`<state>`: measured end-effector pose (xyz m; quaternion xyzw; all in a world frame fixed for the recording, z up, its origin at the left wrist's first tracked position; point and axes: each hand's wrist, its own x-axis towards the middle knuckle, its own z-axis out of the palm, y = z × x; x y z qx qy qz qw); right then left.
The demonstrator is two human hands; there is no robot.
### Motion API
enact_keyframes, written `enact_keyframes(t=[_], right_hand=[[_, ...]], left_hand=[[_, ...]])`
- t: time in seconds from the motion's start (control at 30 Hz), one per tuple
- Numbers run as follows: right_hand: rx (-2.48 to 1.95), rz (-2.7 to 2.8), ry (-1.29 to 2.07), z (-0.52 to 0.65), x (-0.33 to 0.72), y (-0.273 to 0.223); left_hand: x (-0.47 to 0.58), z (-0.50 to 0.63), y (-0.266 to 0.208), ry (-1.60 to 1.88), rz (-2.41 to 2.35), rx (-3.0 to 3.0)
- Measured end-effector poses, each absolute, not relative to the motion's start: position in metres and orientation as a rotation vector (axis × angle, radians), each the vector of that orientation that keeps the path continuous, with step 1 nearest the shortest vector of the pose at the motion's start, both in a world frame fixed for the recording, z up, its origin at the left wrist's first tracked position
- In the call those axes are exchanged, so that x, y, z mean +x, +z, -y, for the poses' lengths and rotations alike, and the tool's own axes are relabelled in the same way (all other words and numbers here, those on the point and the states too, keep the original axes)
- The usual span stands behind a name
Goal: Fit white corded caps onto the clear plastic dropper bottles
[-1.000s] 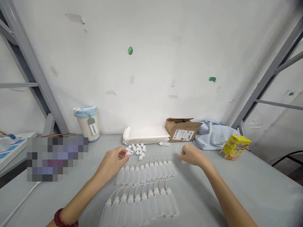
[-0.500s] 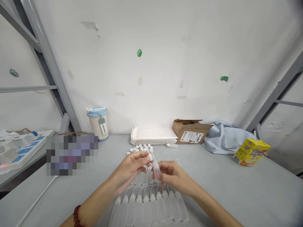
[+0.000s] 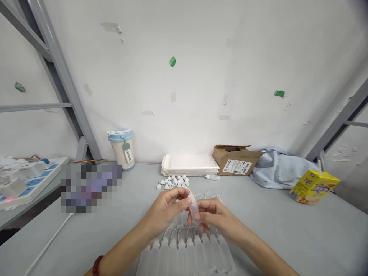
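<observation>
A small translucent squeeze bottle (image 3: 194, 211) stands slightly tilted between my hands, its white top pointing up. My right hand (image 3: 214, 214) is closed around its body, thumb in front. The fingertips of my left hand (image 3: 174, 205) pinch the white cap (image 3: 191, 197) at the bottle's neck; they partly hide it. Below my hands lies a row of larger translucent squeeze bottles (image 3: 189, 255) with thin bent tubes at their tops. Loose white caps (image 3: 174, 181) lie in a cluster behind my left hand. More small bottles (image 3: 179, 219) are partly hidden behind my hands.
Against the wall stand a lidded cup (image 3: 121, 151), a stack of white envelopes (image 3: 189, 164), an opened cardboard box (image 3: 237, 163) and a bundled blue cloth (image 3: 280, 168). A yellow drink carton (image 3: 314, 187) is at right. A power strip (image 3: 37, 184) and white cable (image 3: 50, 243) are at left.
My left hand has brought the white cap down onto the top of the small bottle. My right hand still holds the bottle. The view has shifted slightly.
</observation>
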<state>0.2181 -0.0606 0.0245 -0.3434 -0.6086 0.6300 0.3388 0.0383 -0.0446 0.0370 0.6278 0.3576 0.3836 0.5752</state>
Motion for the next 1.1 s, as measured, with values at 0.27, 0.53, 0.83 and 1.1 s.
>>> enact_keyframes(t=[0.27,0.53,0.83,1.1], right_hand=[[-0.626,1.350,1.949,0.064,0.216,0.028],[-0.616,1.349,2.000,0.066,0.217,0.026],[-0.699,1.369,1.961,0.065,0.218,0.026],[-0.733,1.305,1.910,0.065,0.219,0.027]], left_hand=[[0.035,0.046,0.039,0.867,-0.690,1.418],[0.034,0.044,0.038,0.858,-0.673,1.404],[0.030,0.042,0.048,0.835,-0.800,1.501],[0.030,0.038,0.044,0.896,-0.764,1.631]])
